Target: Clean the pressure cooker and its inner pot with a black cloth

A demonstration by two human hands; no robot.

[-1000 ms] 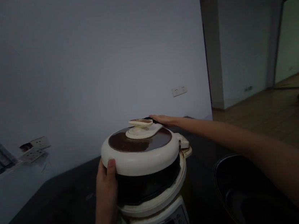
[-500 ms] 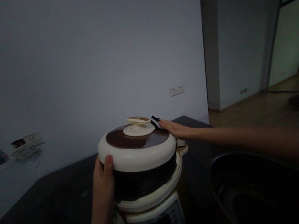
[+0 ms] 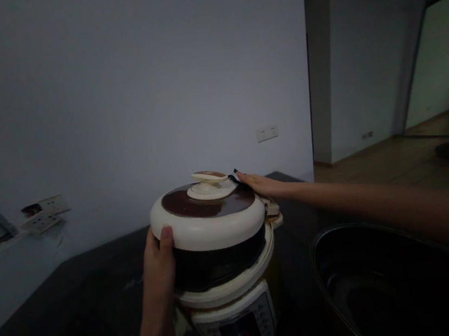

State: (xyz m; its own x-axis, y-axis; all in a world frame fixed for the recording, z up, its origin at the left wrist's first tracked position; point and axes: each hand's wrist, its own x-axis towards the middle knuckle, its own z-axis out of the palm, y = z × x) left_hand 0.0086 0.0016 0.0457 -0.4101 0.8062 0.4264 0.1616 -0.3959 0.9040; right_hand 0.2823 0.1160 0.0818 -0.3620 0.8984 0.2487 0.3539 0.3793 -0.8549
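An electric pressure cooker [image 3: 243,323] with a button panel stands in front of me. Its lid [image 3: 212,238], cream-rimmed with a brown top and a knob handle, sits tilted above the cooker's rim, a dark band showing beneath. My left hand [image 3: 159,257] is closed on the left side of the lid, thumb on the cream rim and fingers hidden behind. On the far right side, my right hand [image 3: 263,185] grips the lid's edge beside a small black part [image 3: 234,179]; most of its fingers are hidden.
A large dark basin [image 3: 326,234] stands to the right under my forearm. The dark table [image 3: 106,269] meets a pale wall [image 3: 137,91]. A wall socket [image 3: 267,133] is behind, and loose-looking sockets [image 3: 45,212] hang at left.
The view has shifted slightly. Both hands stay on the lid, which sits slightly higher and further right in the picture, as does the cooker's base at right.
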